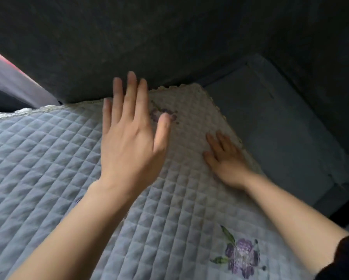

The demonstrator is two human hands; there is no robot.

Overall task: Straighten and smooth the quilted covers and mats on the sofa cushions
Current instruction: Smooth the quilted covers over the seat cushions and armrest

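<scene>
Left fingers [132, 91] straight and slightly spread, tips reaching toward the seam where seat met backrest; thumb out to the side, nothing gripped. Left hand [129, 138] sat over the rear part of the quilted mat [48, 158] (whether the palm touched the fabric could not be told). Right fingers [220, 142] also straight, laid flat on the mat just inside its right-hand edge; right hand [226, 160] pressed palm-down, holding nothing. The mat, pale with a diamond stitch, covered the seat cushion and ran up to the dark grey sofa backrest [149, 37], its lace trim [24, 112] showing along the back edge. One purple embroidered flower [165, 115] lay partly hidden behind the left thumb; a second flower [242, 257] lay in the near corner, between the two forearms. Right of the mat, a bare grey seat cushion [280, 128] lay uncovered. A dark sleeve [345, 257] covered the right upper arm. A red-edged grey cloth [12, 77] showed at far left, against the backrest.
</scene>
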